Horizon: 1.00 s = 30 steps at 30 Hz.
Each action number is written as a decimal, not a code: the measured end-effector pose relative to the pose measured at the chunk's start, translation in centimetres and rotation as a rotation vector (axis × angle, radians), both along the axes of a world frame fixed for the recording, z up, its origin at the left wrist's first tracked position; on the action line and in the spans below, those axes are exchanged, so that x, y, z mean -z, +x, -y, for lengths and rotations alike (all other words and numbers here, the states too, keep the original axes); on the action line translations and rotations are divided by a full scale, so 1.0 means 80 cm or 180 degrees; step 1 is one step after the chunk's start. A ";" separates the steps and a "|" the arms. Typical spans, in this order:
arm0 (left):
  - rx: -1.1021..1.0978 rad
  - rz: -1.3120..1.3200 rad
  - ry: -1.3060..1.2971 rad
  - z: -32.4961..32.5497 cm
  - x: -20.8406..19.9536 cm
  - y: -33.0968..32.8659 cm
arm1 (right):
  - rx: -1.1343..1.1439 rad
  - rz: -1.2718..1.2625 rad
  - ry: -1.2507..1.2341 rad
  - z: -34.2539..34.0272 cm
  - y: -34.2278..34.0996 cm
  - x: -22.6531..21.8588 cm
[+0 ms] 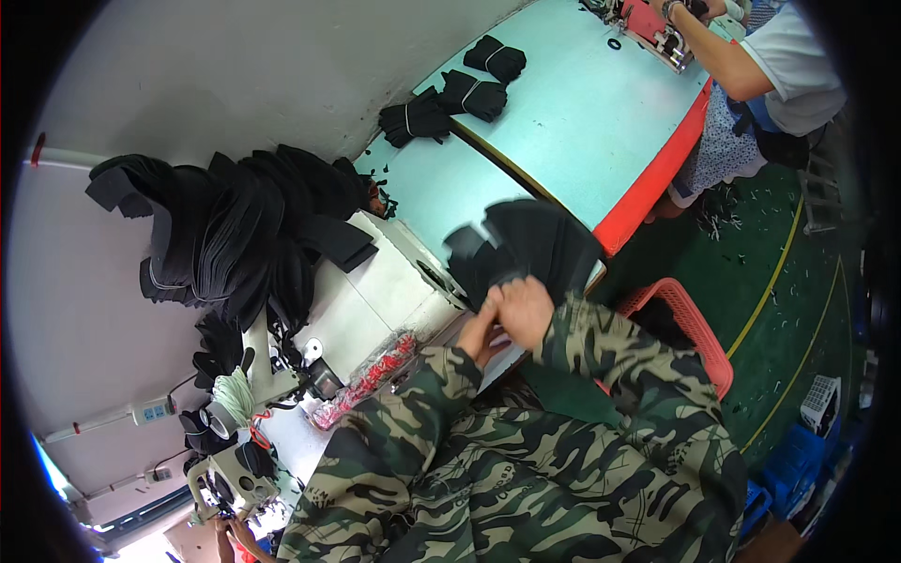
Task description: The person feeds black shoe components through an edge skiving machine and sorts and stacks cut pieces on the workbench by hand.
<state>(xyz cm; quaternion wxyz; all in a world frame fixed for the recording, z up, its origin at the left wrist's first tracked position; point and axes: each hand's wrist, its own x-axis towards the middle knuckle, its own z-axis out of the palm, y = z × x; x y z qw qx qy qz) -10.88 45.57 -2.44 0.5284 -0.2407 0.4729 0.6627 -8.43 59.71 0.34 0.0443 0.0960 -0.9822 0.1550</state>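
A fanned-out stack of black fabric pieces [544, 244] spreads over the near end of the pale green table [554, 113]. Its gathered end is in my right hand [527, 314], whose fingers are curled closed around it. My left hand [480, 331] is pressed up against the right one, also closed at the stack's lower end; part of its fingers is hidden. The left side of the stack is smeared by motion. Several black bundles tied with pale bands, such as this bundle [474, 95], lie along the table's wall side.
A large heap of black fabric strips [230, 225] rests left, by a white sewing machine [272, 375] and a thread cone [233, 399]. Right of me on the green floor stands a pink basket [699, 328]. A co-worker's arm [718, 56] reaches to another machine [657, 33], far right.
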 end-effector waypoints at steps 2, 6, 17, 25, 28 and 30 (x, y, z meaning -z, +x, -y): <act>-0.0740 -0.0252 0.0167 -0.012 -0.004 -0.004 | 0.0019 0.0273 0.0014 0.010 0.028 -0.031; -0.0911 0.0008 0.0681 0.013 -0.008 -0.007 | 0.0040 -0.0038 -0.0772 -0.007 0.069 -0.084; -0.0116 -0.0362 0.1205 0.057 -0.148 -0.006 | 0.0133 0.0016 -0.2460 0.014 0.104 -0.121; 0.1241 -0.5111 -0.0520 0.132 -0.214 0.056 | 0.0176 0.0617 -0.4529 0.131 0.142 -0.120; 0.1062 -0.5900 -0.0545 0.182 -0.206 0.090 | 0.0168 0.0707 -0.5442 0.190 0.152 -0.121; 0.1252 -0.5608 -0.0743 0.218 -0.201 0.115 | 0.0468 0.1473 -0.5777 0.217 0.158 -0.129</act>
